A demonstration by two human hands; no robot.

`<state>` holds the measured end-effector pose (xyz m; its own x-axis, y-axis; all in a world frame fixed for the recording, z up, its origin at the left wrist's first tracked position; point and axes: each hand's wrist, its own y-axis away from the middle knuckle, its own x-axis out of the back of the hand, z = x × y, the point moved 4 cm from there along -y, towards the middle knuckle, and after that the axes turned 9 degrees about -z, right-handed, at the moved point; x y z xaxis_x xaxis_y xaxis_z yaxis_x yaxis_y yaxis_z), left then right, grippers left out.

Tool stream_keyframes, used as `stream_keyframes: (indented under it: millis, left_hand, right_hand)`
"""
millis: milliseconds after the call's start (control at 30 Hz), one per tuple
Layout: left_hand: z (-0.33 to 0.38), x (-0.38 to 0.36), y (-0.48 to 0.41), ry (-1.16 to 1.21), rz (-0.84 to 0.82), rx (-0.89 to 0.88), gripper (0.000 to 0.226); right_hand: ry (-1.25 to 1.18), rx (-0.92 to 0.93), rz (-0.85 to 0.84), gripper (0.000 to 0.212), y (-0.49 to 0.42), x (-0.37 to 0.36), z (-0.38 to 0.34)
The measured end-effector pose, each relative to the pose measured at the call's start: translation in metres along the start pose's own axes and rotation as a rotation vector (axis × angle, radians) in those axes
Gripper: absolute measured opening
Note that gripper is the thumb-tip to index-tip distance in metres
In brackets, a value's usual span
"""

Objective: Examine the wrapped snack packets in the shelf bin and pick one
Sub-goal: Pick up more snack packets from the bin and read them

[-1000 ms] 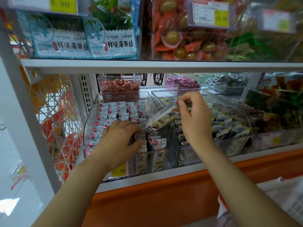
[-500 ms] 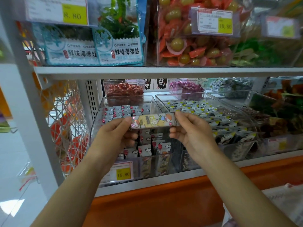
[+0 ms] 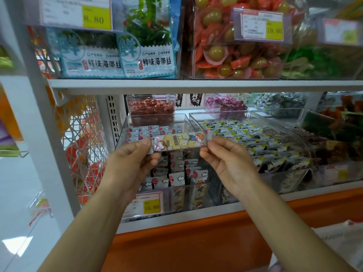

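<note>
Packet held level between both hands, in front of bin.
Left hand (image 3: pixel 132 163) pinches the snack packet (image 3: pixel 179 141) at its left end, right hand (image 3: pixel 227 161) its right end; behind it, clear shelf bin (image 3: pixel 125 124) stocked with wrapped packets (image 3: pixel 177 178).

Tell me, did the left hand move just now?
Yes. The left hand rose out of the clear bin to pinch the snack packet by its left end.
</note>
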<state>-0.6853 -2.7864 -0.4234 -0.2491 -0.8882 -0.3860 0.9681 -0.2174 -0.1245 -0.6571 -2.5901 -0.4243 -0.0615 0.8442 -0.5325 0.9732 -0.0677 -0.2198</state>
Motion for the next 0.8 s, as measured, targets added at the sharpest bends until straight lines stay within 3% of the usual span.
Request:
stream_keyframes:
  millis: [133,233,333,467,567,800]
  left_hand:
    - [0.003,-0.008,0.001,0.019,-0.091,-0.03,0.02]
    - [0.005,-0.008,0.002,-0.054,-0.128,-0.078,0.02]
    - [0.003,-0.01,0.004,-0.206,-0.172,-0.098,0.018]
    - [0.002,-0.011,0.004,-0.103,-0.177,-0.052,0.014]
    - [0.003,-0.008,0.004,-0.238,-0.143,-0.091,0.02]
    - [0.007,-0.013,0.007,-0.381,-0.254,-0.114,0.033]
  right_hand:
    - [-0.06,0.016,0.111,0.011,-0.002,0.006,0.0]
    - [0.051,0.061,0.09,0.007,-0.002,0.005,-0.001]
    - [0.215,0.137,0.038,0.018,-0.001,0.002,-0.004]
    - [0.415,0.198,-0.029,0.008,0.001,0.0,-0.005]
    - [0.5,0.195,-0.075,0.019,0.002,-0.004,-0.004]
    - [0.652,0.241,0.023,0.01,0.004,-0.007,-0.008]
